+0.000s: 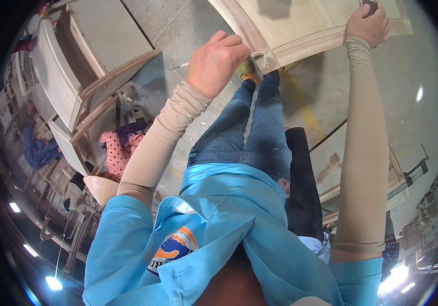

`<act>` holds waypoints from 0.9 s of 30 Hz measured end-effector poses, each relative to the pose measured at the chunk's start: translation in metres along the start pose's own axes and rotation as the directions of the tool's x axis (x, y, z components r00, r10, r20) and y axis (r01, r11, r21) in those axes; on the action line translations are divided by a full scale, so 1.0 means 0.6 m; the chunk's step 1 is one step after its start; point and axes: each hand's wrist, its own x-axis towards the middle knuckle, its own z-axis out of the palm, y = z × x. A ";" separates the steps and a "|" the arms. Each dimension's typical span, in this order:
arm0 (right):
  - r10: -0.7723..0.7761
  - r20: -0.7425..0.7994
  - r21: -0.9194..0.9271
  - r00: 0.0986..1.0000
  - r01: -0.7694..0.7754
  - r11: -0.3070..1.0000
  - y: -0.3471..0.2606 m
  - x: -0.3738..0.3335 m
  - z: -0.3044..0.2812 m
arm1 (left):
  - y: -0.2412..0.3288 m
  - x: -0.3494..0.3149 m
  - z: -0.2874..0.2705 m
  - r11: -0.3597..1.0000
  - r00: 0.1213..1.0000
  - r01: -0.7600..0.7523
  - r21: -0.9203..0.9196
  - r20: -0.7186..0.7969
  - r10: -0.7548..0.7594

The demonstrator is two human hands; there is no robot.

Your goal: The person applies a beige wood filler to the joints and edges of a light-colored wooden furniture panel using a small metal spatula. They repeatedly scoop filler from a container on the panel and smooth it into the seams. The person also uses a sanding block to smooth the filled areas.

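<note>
A pale wooden panel (305,50) with a raised, framed border reaches in from the top. My right hand (365,26) is at its right part, closed around a small dark block (370,7) by the wood; the block's kind is not clear. Near the panel's left corner is my left hand (217,62), its fingers curled together in a pinch. What it holds, if anything, is hidden. A light, ragged patch (267,60) shows on that corner, just right of my left fingertips.
Wooden cabinet-like frames (58,76) stand at the left, with a flat panel (109,33) beside them. Below them is a person in a pink dotted garment (119,150), with a conical hat (101,189). At the right lies a framed piece (397,171) on the concrete floor (417,66).
</note>
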 end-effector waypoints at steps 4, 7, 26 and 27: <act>0.014 0.001 -0.044 1.000 -0.014 0.999 -0.002 -0.002 0.003 | 0.005 0.013 -0.001 1.000 1.000 -0.024 -0.011 -0.012 0.023; 0.031 0.019 -0.029 0.999 -0.030 0.999 -0.003 -0.002 0.002 | 0.004 0.019 0.000 0.999 0.999 -0.033 0.010 0.021 0.032; 0.017 0.010 0.020 1.000 -0.018 1.000 -0.003 0.000 0.002 | 0.006 0.033 0.005 0.999 0.999 -0.004 -0.054 0.053 0.007; 0.014 0.009 0.010 1.000 -0.014 1.000 -0.005 -0.001 0.000 | 0.006 0.033 0.006 0.999 0.998 -0.006 -0.049 0.063 0.009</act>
